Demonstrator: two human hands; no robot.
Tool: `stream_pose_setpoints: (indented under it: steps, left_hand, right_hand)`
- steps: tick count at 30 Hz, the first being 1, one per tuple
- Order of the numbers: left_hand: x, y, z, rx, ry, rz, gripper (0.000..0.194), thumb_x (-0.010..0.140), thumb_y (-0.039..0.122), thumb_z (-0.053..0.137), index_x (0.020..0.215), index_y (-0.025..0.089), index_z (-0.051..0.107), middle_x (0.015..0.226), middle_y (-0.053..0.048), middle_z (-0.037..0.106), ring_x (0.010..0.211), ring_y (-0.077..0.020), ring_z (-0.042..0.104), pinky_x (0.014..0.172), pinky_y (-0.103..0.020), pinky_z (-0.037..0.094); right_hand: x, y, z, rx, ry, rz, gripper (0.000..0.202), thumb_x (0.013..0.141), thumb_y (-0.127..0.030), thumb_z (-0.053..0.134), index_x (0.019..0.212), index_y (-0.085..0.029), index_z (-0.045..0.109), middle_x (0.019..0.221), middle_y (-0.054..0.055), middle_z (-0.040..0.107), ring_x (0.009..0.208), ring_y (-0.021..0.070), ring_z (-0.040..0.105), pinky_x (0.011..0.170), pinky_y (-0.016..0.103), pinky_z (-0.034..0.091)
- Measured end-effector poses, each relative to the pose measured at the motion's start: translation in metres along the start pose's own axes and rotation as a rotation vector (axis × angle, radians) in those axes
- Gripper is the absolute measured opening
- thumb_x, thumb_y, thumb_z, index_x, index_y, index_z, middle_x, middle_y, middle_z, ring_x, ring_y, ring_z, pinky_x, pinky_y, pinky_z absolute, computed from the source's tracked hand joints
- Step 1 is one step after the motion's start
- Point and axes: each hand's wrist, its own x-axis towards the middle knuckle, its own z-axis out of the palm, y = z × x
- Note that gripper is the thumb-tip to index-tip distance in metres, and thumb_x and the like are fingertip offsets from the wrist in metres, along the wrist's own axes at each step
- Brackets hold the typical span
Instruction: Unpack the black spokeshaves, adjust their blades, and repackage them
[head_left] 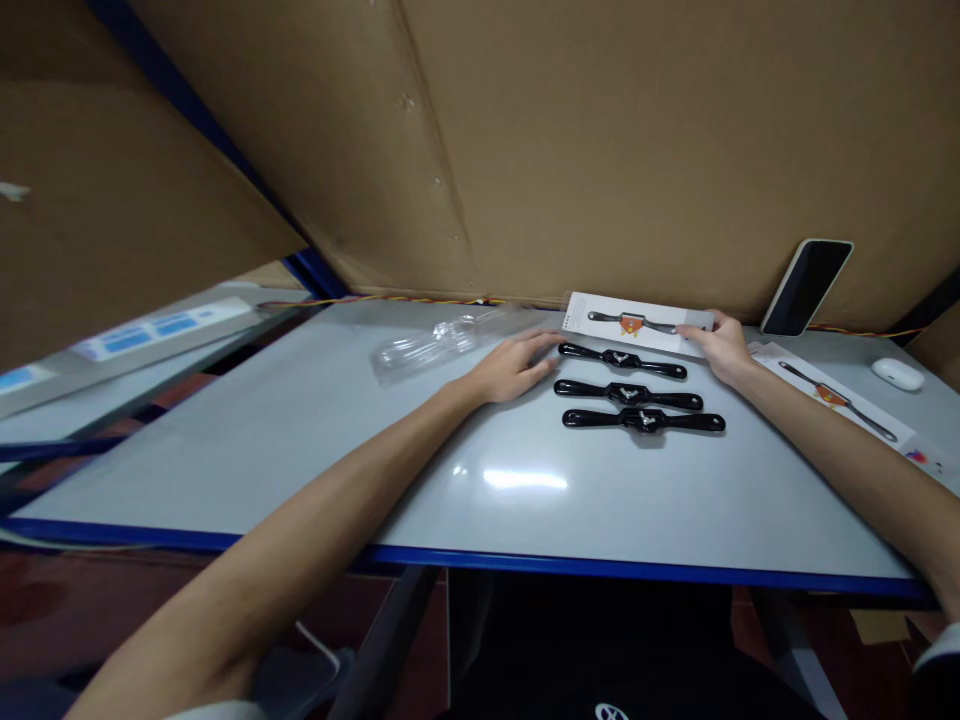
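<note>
Three black spokeshaves [628,395] lie one below another on the grey table [480,490]. My left hand [516,367] rests with fingers stretched out, its fingertips at the left end of the topmost spokeshave. Behind the tools, my right hand [724,348] grips the right end of a white printed card [636,322] that pictures a spokeshave, thumb on its front. More printed cards [832,395] lie under and beside my right forearm. Left of my left hand is a clear plastic blister shell [427,345].
A phone [808,287] leans against the cardboard wall [600,150] at the back right. Near it lies a white earbud case [898,374]. A twisted wire [390,298] runs along the back edge. To the left stands another surface with a long box [161,328].
</note>
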Motion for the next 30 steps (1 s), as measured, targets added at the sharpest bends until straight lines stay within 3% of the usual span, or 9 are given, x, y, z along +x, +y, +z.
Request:
stream_pose_setpoints:
  steps: [5, 11, 17, 19, 23, 26, 30]
  left_hand:
    - [0.002, -0.004, 0.005, 0.046, 0.049, -0.148, 0.064, 0.101, 0.05, 0.038, 0.153, 0.015, 0.05, 0.153, -0.017, 0.058, 0.138, -0.0357, 0.057, 0.116, -0.055, 0.045]
    - [0.003, -0.01, 0.008, 0.035, 0.109, -0.215, 0.065, 0.102, 0.047, 0.038, 0.16, 0.017, 0.044, 0.158, -0.012, 0.056, 0.143, -0.0346, 0.054, 0.121, -0.051, 0.042]
    - [0.003, -0.007, 0.003, -0.005, 0.136, -0.239, 0.059, 0.101, 0.041, 0.04, 0.153, 0.018, 0.056, 0.155, -0.009, 0.06, 0.141, -0.0343, 0.057, 0.119, -0.048, 0.044]
    - [0.004, -0.008, 0.003, -0.062, 0.199, -0.256, 0.055, 0.1, 0.039, 0.042, 0.147, 0.017, 0.062, 0.144, -0.01, 0.069, 0.133, -0.0335, 0.064, 0.116, -0.047, 0.048]
    - [0.006, -0.016, 0.003, -0.268, 0.274, -0.28, 0.049, 0.093, 0.035, 0.051, 0.135, 0.013, 0.066, 0.106, -0.012, 0.081, 0.096, -0.0273, 0.075, 0.096, -0.043, 0.057]
    - [0.008, -0.022, 0.004, -0.312, 0.289, -0.301, 0.045, 0.088, 0.032, 0.057, 0.128, 0.014, 0.066, 0.091, -0.008, 0.08, 0.077, -0.0217, 0.07, 0.084, -0.038, 0.058]
    - [0.011, -0.023, 0.005, -0.228, 0.335, -0.345, 0.042, 0.082, 0.025, 0.056, 0.121, 0.015, 0.069, 0.082, -0.004, 0.074, 0.068, -0.0184, 0.062, 0.077, -0.034, 0.055]
  right_hand:
    - [0.001, -0.001, -0.001, -0.017, -0.068, 0.016, 0.058, 0.047, -0.051, 0.095, 0.089, -0.025, 0.063, 0.084, 0.003, 0.068, 0.084, 0.0263, 0.065, 0.08, 0.043, 0.055]
    - [-0.004, -0.009, -0.003, -0.051, -0.216, -0.007, 0.062, 0.048, -0.06, 0.093, 0.091, -0.025, 0.064, 0.084, 0.002, 0.069, 0.081, 0.0227, 0.063, 0.079, 0.04, 0.054]
    - [-0.008, -0.013, -0.004, -0.11, -0.215, -0.037, 0.05, 0.058, -0.059, 0.089, 0.082, -0.024, 0.063, 0.078, 0.001, 0.066, 0.078, 0.0217, 0.061, 0.077, 0.039, 0.052]
    - [-0.01, -0.013, -0.003, -0.124, -0.187, -0.054, 0.05, 0.058, -0.056, 0.089, 0.086, -0.024, 0.064, 0.08, 0.001, 0.066, 0.078, 0.0222, 0.061, 0.077, 0.04, 0.051]
    - [-0.014, -0.015, -0.001, -0.15, -0.159, -0.095, 0.056, 0.059, -0.052, 0.088, 0.104, -0.027, 0.064, 0.083, 0.001, 0.07, 0.078, 0.0249, 0.065, 0.076, 0.041, 0.052]
    - [-0.017, -0.017, 0.002, -0.184, -0.153, -0.137, 0.053, 0.063, -0.053, 0.085, 0.105, -0.027, 0.065, 0.085, 0.003, 0.071, 0.08, 0.0268, 0.066, 0.077, 0.043, 0.053]
    - [-0.019, -0.016, 0.007, -0.233, -0.147, -0.181, 0.046, 0.065, -0.053, 0.084, 0.098, -0.026, 0.067, 0.089, 0.005, 0.073, 0.082, 0.0277, 0.067, 0.078, 0.044, 0.053]
